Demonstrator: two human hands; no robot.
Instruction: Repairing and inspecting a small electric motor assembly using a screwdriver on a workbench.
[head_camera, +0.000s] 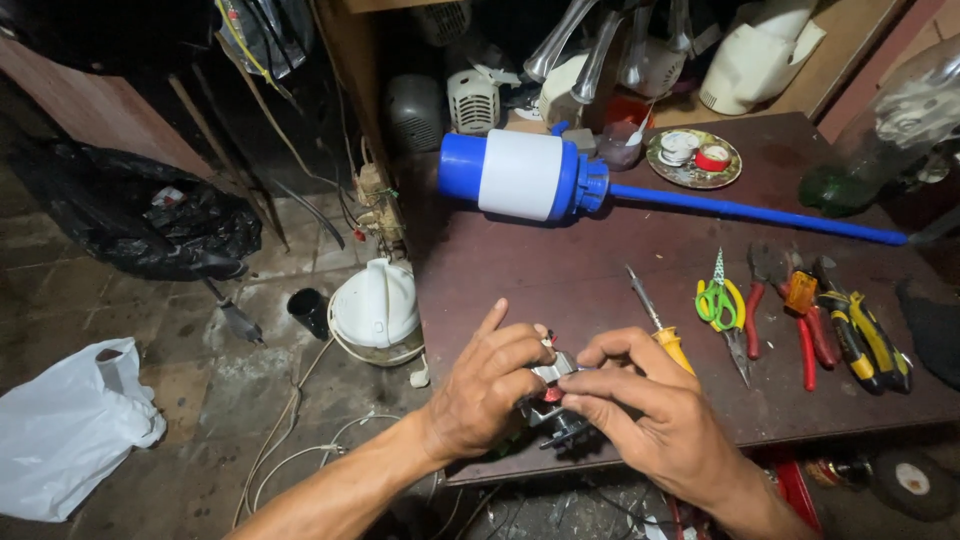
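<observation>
the small metal motor part (553, 392) sits at the bench (600, 290) edge, pinched between both hands; a slip of the fingers could drop it to the cluttered floor. left hand (492, 390) and right hand (640, 405) each have a closed grip on it. yellow-handled screwdriver (660, 325) lies just beyond the right grip.

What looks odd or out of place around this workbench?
A blue and white water pump lies on its side across the table instead of standing. On the floor, a white appliance housing sits loose among trailing cords. Both hands, left hand and right hand, pinch a small metal part.
</observation>
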